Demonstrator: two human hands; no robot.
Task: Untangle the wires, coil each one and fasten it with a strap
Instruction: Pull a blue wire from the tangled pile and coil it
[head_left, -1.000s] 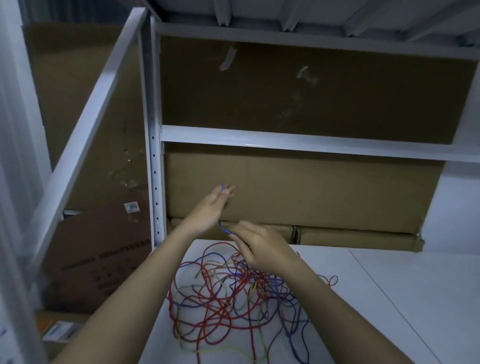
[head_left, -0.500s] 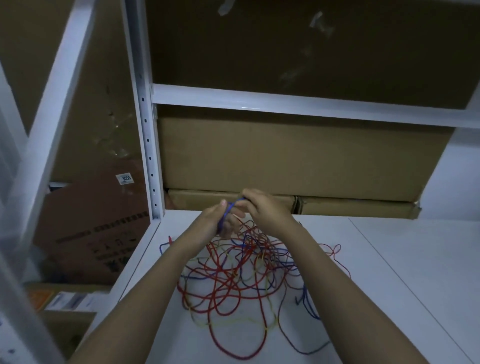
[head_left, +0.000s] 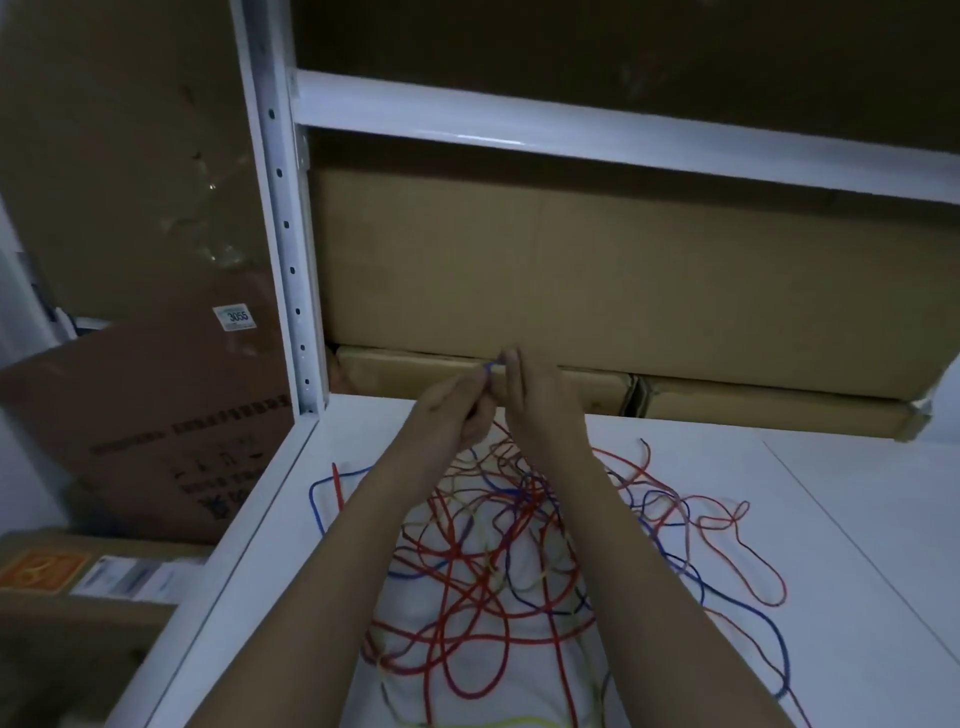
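Where the left hand (head_left: 457, 410) and right hand (head_left: 535, 400) meet, only a short bit of blue wire (head_left: 489, 368) shows; how it runs through the fingers is hidden. Both forearms cover the middle of the tangle of wires (head_left: 493, 561), whose strands cannot be traced apart. The picture's lower edge cuts off the tangle and the surface (head_left: 831, 519). Print on the leaning carton (head_left: 156, 431) is too blurred to read.

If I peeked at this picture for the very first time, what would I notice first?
First, the big messy tangle of red, blue and yellow wires sprawled across the white table. Just above its far edge, the left hand and right hand meet, pinching a thin blue wire end between them. Behind stand brown cardboard boxes under a white metal shelf frame.
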